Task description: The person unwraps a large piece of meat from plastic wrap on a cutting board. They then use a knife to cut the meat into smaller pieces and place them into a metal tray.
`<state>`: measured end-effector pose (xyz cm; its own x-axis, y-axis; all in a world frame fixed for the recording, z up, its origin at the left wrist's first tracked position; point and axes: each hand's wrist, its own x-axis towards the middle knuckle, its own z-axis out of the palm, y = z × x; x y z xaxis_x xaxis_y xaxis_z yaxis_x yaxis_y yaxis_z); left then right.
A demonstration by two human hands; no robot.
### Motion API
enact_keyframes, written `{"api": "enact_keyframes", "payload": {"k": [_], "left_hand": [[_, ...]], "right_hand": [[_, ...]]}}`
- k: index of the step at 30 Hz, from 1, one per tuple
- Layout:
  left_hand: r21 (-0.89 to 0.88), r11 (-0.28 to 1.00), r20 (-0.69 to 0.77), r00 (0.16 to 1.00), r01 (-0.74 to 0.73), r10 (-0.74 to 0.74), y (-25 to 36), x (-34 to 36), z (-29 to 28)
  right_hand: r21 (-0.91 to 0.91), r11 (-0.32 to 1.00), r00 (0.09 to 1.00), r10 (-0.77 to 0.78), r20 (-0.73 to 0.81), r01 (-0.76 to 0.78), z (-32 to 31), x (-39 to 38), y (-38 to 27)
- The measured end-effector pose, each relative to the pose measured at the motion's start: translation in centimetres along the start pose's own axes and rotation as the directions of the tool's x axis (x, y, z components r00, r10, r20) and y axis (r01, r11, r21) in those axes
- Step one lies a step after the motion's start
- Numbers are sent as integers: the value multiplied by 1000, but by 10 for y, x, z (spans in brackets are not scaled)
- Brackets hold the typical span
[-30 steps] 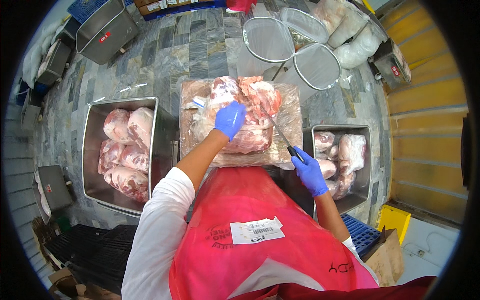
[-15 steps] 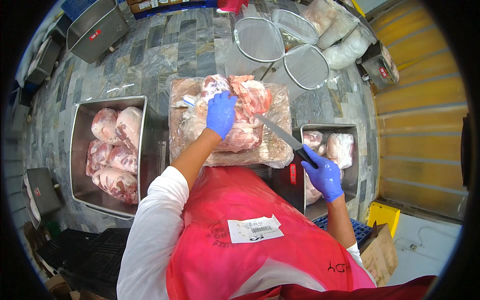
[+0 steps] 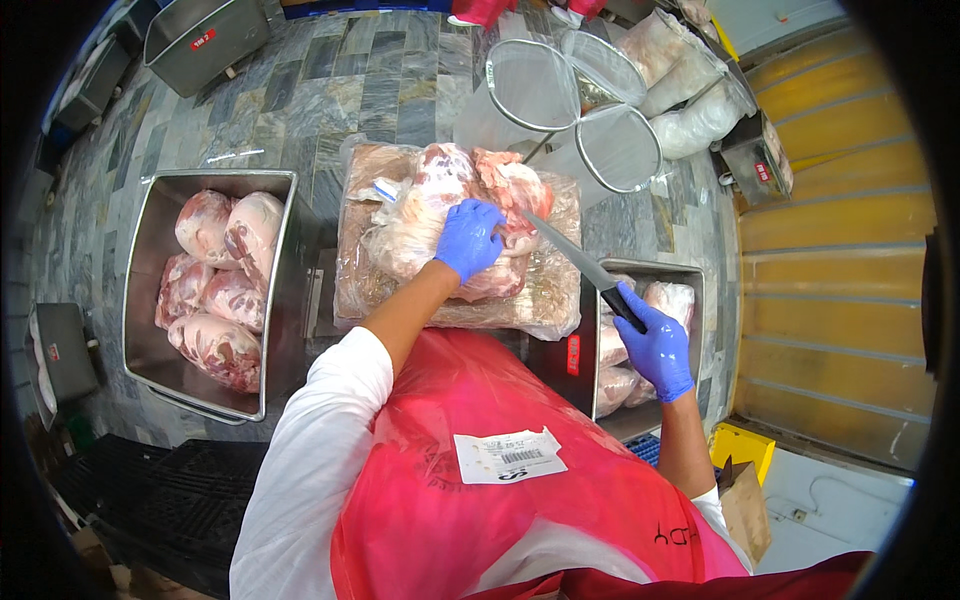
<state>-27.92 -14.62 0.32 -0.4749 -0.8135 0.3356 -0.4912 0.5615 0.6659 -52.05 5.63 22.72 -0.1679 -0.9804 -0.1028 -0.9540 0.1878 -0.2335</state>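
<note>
Since the earlier frame our left hand has slid a little rightward and nearer to us over the meat, while the knife remains slanted in from the right.

We have the meat on the plastic-wrapped block, reaching from the far edge over the middle, with bare wrap along the near, left and right edges. Toward the far right corner a reddish flap stands apart from the paler body. We judge the big piece heavy and soft, sagging under its own weight, and slippery where it looks moist; a spread palm on the body, or fingers hooked into the flap's edge, should hold best.

Our left hand lies on top of the meat's middle, just nearer to us than the flap, its fingers curled; we cannot tell whether they pinch flesh or only press. Our right hand is well clear of the meat, beyond the block's near right corner, clenched around the knife's black handle. We see the tip reach the flap's near side, though not whether it is in the flesh.

Off the left edge we have a metal bin of rounded meat pieces; off the right, a second bin. Past the far right corner, metal hoops hold clear bags open.
</note>
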Motion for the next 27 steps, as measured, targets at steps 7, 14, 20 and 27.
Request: {"api": "enact_keyframes", "payload": {"k": [7,14,20,27], "left_hand": [[119,974,2,981,-193,194,6,-23,-13],[150,980,52,991,-130,123,-3,-25,-16],[287,913,-27,955,291,-296,10,-22,-46],[183,832,-278,839,524,-467,-17,-32,-38]], "right_hand": [[-122,986,992,-109,67,117,-11,16,-14],[-441,843,950,-254,181,309,-45,61,-56],[-530,708,884,-369,286,467,-67,95,-76],[-591,619,855,-393,339,518,-62,106,-94]]}}
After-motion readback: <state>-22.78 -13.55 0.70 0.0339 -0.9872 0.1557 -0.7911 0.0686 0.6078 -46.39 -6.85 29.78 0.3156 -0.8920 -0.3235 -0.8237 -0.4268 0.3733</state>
